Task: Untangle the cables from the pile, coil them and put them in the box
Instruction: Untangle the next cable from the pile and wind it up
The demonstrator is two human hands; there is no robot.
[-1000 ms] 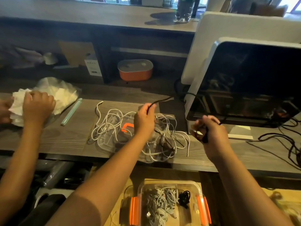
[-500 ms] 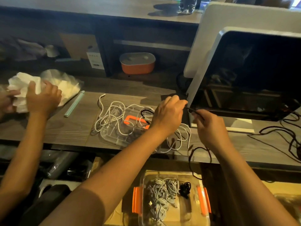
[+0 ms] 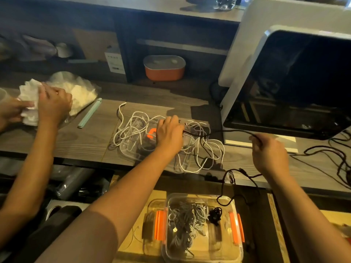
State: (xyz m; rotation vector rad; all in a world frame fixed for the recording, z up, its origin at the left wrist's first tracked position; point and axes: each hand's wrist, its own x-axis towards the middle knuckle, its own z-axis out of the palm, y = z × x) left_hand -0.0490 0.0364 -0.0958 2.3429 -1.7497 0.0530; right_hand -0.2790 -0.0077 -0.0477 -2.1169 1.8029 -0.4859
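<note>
A tangle of white cables (image 3: pixel 136 128) lies on a clear lid with an orange clip (image 3: pixel 151 132) on the wooden counter (image 3: pixel 85 141). My left hand (image 3: pixel 170 132) rests on the pile and grips a thin black cable (image 3: pixel 224 131) at its left end. The cable stretches rightward, taut, to my right hand (image 3: pixel 268 152), which pinches it. Its loose tail (image 3: pixel 228 186) hangs over the counter edge above the clear box (image 3: pixel 203 247) with orange latches. Coiled grey cables (image 3: pixel 182 219) and a small black coil (image 3: pixel 215 215) lie inside the box.
Another person's hands (image 3: pixel 51 105) handle white tissue (image 3: pixel 28 92) and a plastic bag at the left. A mint stick (image 3: pixel 89 115) lies beside them. A large white-framed machine (image 3: pixel 296 84) stands at the right, with black cables (image 3: pixel 334 154) trailing. An orange container (image 3: pixel 164 68) sits on the shelf.
My left hand moved left and down onto the pile. My right hand drew away to the right, stretching the black cable between them. The tail now dangles over the box.
</note>
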